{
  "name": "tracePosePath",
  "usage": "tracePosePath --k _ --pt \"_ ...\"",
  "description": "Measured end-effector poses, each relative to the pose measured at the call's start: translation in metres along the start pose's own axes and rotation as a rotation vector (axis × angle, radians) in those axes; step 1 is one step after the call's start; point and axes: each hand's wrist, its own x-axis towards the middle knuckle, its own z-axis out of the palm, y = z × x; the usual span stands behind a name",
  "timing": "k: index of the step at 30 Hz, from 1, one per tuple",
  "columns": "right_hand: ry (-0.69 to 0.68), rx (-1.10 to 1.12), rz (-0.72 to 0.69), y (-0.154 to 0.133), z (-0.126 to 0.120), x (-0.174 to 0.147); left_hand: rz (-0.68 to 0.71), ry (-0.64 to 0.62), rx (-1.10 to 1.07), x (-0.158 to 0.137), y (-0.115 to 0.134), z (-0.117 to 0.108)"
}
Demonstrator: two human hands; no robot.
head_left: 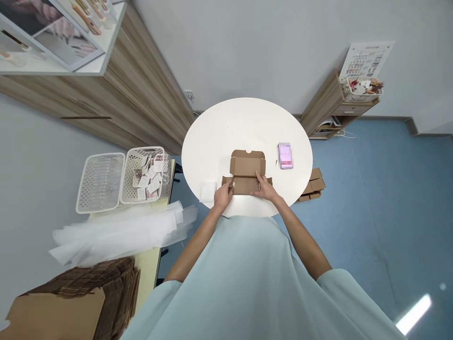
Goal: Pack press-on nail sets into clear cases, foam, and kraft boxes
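A brown cardboard box [247, 185], partly folded, lies on the white round table [247, 120] in front of me. Its lid panel [247, 165] is spread out flat on the far side, with a notch in the far edge. My left hand [223, 195] pinches the box's left end, where a side flap sticks out. At the right end my right hand [265, 189] grips the box, its thumb along the near edge and its fingers reaching to the fold. A white, soft-looking packet [208, 191] lies left of my left hand.
A phone [285, 156] with a blurred screen lies on the table's right. To the left stand a white basket of small packets [144, 177], white translucent sheets [120, 233] and stacked flat cardboard [78, 302]. Folded boxes [313, 185] sit beyond the table's right edge.
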Motion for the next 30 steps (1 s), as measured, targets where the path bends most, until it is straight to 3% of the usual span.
tracePosePath --k 5,9,11,15,20,30 --pt "-0.008 0.022 -0.028 0.002 0.000 0.000 0.024 -0.049 0.173 0.003 0.009 -0.003" --pt "-0.008 0.037 -0.039 0.005 0.001 0.001 0.093 -0.075 0.149 0.002 0.005 -0.009" --pt "-0.010 0.043 -0.041 0.007 0.001 0.002 0.085 -0.002 0.136 -0.001 0.000 -0.014" --pt "-0.011 0.041 -0.048 0.009 0.002 0.002 -0.104 0.155 0.175 -0.002 -0.009 -0.022" --pt "-0.013 0.027 -0.047 0.007 0.001 0.001 -0.139 0.057 0.133 0.001 -0.005 -0.025" --pt "-0.045 0.069 -0.059 0.008 -0.001 0.003 -0.054 0.051 -0.043 0.004 0.021 -0.008"
